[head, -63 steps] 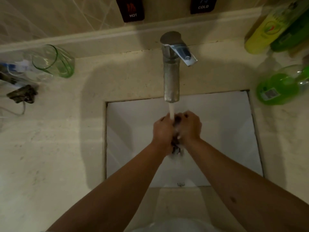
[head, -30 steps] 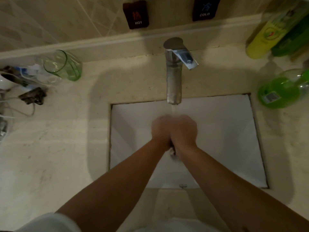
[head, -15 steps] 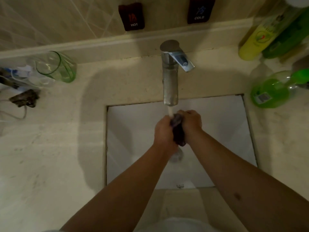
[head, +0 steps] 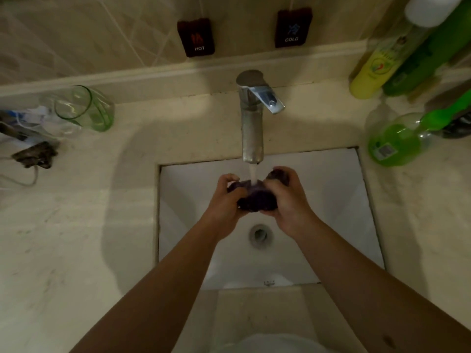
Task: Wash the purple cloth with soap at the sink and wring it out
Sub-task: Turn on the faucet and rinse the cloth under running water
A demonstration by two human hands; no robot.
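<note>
A: What are the hands doing in the head view?

B: Both hands hold the purple cloth bunched between them, directly under the faucet. The left hand grips the cloth's left end with curled fingers. The right hand curls round the right end, and a clump of cloth pokes out above its fingers.

A: And the water?

B: A stream of water falls from the faucet's spout onto the middle of the cloth. The cloth is held above the white sink, with the drain below the hands, on the near side of the faucet.

A: What else sits around the faucet?

B: On the table, far left of the faucet, a green-tinted glass lies tipped, with a dark clip and a cord nearer the edge. Far right of the faucet stand a yellow bottle and a green bottle. On the wall behind the faucet hang two dark tags: HOT to its left, COLD to its right.
</note>
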